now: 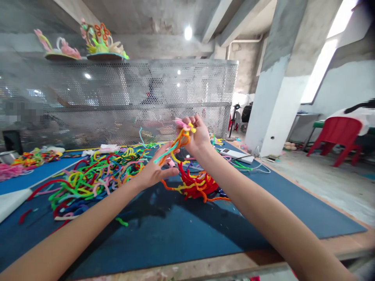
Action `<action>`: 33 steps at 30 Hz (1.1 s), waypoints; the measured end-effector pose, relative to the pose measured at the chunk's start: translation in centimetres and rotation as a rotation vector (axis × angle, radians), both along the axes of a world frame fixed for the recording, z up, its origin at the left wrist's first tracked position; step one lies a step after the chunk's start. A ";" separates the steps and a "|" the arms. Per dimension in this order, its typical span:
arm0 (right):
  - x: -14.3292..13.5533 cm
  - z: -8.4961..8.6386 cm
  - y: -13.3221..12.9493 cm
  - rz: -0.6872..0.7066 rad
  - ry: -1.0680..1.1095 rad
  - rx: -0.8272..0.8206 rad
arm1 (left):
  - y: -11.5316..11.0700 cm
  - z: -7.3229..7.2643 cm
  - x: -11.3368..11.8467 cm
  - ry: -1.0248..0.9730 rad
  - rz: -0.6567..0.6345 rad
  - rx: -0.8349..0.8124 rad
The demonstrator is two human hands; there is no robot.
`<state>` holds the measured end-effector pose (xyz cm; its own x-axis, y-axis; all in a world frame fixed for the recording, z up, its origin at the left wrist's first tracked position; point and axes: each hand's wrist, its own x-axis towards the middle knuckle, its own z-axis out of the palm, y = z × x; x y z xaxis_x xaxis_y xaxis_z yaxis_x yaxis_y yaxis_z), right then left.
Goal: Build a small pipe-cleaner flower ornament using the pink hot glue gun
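Observation:
My right hand [199, 136] is raised above the table, its fingers closed on a bunch of pipe cleaners [182, 137]. Pink and yellow ends stick out at the top of the bunch, while orange and light-blue lengths hang down to the left. Alongside those lower ends is my left hand [156, 168], thumb held apart and fingers extended; the strands pass in front of its fingers. Beneath the hands lies a pile of red and orange pipe cleaners [199, 185]. A larger multicoloured heap of pipe cleaners [102, 175] spreads out to the left.
A blue mat [175, 238] covers the table. Behind it rises a perforated metal screen [131, 97], topped by fuzzy figures on discs [105, 56]. A white power strip [236, 155] lies at back right. Beyond the table are a pillar [269, 101] and a red chair [336, 134] with a person.

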<state>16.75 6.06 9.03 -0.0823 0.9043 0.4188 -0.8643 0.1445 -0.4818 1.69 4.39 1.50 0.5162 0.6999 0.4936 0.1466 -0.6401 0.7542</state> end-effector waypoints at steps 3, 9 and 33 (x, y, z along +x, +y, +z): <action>-1.1 0.0 0.0 -0.037 -0.135 0.097 | -1.7 1.2 -0.1 -0.199 -0.061 -0.156; 0.2 -0.5 -1.5 -0.624 -0.801 0.419 | -1.8 4.1 -3.5 -0.354 0.158 -0.289; 3.4 -8.9 -5.0 -0.788 -1.866 0.482 | 4.0 1.0 -12.4 0.638 0.599 0.148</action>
<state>20.13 1.01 0.11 -0.3290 0.8188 0.4705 0.7963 0.5083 -0.3279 -10.71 8.34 2.50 0.2909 0.8928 0.3440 0.8525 -0.4050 0.3303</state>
